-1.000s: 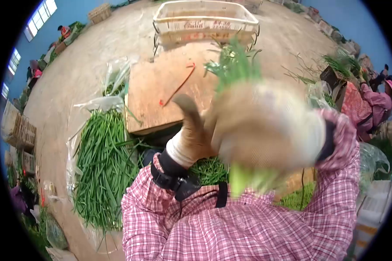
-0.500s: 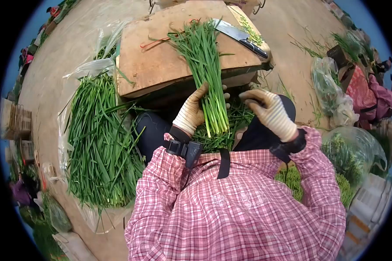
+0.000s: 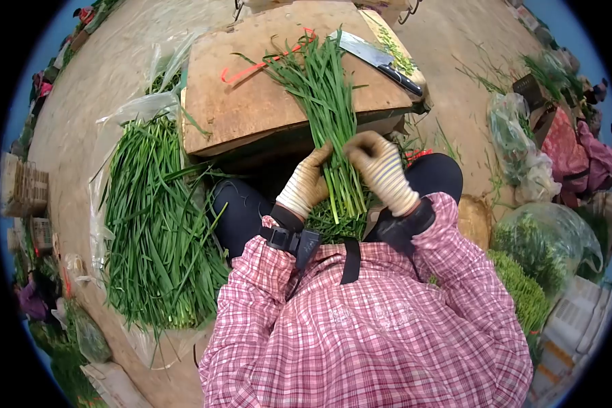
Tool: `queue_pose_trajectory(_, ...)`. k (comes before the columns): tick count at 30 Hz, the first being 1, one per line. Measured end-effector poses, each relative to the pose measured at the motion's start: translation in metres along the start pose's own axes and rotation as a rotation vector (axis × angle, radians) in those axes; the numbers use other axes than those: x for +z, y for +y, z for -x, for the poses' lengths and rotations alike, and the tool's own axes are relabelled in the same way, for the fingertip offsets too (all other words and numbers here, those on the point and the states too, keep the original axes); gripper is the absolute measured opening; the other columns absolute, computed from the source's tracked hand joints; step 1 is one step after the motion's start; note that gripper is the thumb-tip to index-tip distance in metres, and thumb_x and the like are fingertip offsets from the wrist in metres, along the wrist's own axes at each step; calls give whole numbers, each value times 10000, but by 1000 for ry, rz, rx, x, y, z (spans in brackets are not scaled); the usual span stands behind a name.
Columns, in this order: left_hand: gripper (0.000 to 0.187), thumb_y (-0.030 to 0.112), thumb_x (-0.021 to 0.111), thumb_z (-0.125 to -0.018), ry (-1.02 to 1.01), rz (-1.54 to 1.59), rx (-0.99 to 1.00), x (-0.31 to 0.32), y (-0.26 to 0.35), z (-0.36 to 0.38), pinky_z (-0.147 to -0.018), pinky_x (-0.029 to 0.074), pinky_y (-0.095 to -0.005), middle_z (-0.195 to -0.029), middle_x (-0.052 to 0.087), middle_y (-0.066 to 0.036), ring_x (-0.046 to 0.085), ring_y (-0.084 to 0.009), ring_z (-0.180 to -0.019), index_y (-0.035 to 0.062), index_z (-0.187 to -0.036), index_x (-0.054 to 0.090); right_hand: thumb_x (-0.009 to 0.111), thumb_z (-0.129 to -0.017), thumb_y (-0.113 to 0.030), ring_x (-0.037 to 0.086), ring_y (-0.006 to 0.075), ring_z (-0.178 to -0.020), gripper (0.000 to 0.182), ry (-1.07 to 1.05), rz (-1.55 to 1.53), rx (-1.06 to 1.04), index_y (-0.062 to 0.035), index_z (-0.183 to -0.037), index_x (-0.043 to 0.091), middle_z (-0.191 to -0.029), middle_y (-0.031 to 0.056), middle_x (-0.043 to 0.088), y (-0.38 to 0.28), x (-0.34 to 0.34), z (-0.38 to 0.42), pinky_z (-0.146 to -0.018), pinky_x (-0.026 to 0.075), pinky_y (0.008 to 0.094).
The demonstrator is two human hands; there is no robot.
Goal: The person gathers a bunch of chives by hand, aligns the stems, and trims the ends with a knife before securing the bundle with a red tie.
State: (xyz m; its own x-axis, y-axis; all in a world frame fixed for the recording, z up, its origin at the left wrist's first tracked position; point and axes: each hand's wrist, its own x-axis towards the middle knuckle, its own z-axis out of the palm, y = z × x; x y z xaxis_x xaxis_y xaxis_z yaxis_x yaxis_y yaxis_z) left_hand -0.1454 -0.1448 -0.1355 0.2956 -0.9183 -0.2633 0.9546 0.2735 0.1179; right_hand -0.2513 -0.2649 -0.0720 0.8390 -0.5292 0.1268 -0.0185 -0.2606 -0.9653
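A bunch of garlic chives (image 3: 330,102) runs from above my lap up onto the wooden board (image 3: 241,109), its pale stalk ends toward me. My left hand (image 3: 308,182), in a striped work glove, is closed around the lower stalks from the left. On the opposite side my right hand (image 3: 382,166), gloved too, has its fingers curled and pinched at the bunch's edge; the fingertips are partly hidden. Beyond the bunch lies a red tie (image 3: 251,68), partly under the leaves. A knife (image 3: 364,49) with a black handle rests on the board's right side.
A big heap of garlic chives (image 3: 163,231) lies on plastic sheeting to my left. Loose green trimmings (image 3: 333,230) lie below my hands. Over on the right are a clear bag of greens (image 3: 547,234) and a pink bundle (image 3: 568,146).
My right hand has moved left and in to the bunch's edge. The bunch's leaves have spread slightly, and more of the red tie shows. My left hand keeps its grip.
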Motion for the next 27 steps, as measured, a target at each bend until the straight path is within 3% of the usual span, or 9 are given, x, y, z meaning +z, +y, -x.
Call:
queue_pose_trajectory(4,388,231,597,-966,-61,-2,-34,-5,2,1,-1026,455,-513,-1262,577,-170,553,-313,-1189,0,-1272,533,589,-940,-146,567,89,-746,162,-209,-803,194,-7,-999,646,-829,7,635,-41,-35,-10,-682,458,229)
queue_pose_trajectory(8,400,239,585,-970,118,-191,83,19,-2,15,-1022,451,-506,-1254,588,-156,569,-302,-1172,11,-1293,526,748,-772,-230,611,242,-762,337,-253,855,-500,-114,-1079,672,-917,105,642,-55,-13,-2,-687,481,370)
queue_pose_trajectory(10,395,238,566,-976,96,-118,21,9,0,7,-1036,434,-504,-1252,591,-157,578,-314,-1164,17,-1301,521,770,-720,-226,622,302,-833,266,-315,1034,-509,-113,-948,692,-946,137,624,-26,-4,0,-731,459,450)
queue_pose_trajectory(12,407,252,554,-980,11,-17,-44,0,-1,2,-1046,420,-516,-1267,585,-169,567,-323,-1184,14,-1308,512,746,-750,-174,614,277,-804,175,-161,838,-599,-97,-894,685,-869,113,612,-11,-2,-5,-742,467,399)
queue_pose_trajectory(16,505,301,540,-977,-130,49,-102,-9,0,-3,-1069,393,-544,-1323,553,-212,542,-367,-1216,-29,-1351,462,620,-917,-136,588,141,-765,127,26,-266,115,-13,-948,625,-861,32,641,-57,-17,-7,-741,490,279)
queue_pose_trajectory(18,580,366,541,-972,-88,80,-90,-15,-2,-7,-1077,372,-568,-1340,538,-225,514,-403,-1241,-27,-1386,433,621,-917,-156,620,139,-819,173,-325,-808,62,5,-972,655,-895,66,679,-70,-53,-7,-765,509,289)
queue_pose_trajectory(21,710,496,565,-936,-169,89,-60,-10,-1,-7,-1081,356,-584,-1380,499,-231,478,-428,-1269,16,-1431,398,593,-920,-147,678,205,-940,225,-693,-1,391,51,-983,681,-931,141,720,-108,-81,3,-801,528,311)
queue_pose_trajectory(24,866,672,519,-877,-324,1,-23,-6,-3,-2,-1090,339,-582,-1454,421,-225,419,-433,-1315,62,-1469,359,635,-901,-229,639,341,-1043,369,-115,870,-134,4,-1187,619,-1121,171,658,-32,-66,9,-927,494,387)
queue_pose_trajectory(27,952,765,460,-822,-331,-9,66,-1,-11,3,-1091,356,-533,-1450,432,-183,425,-366,-1318,70,-1465,365,669,-861,-397,514,410,-1227,669,-135,496,36,20,-1346,472,-1330,276,515,-1,-47,9,-1015,433,426)
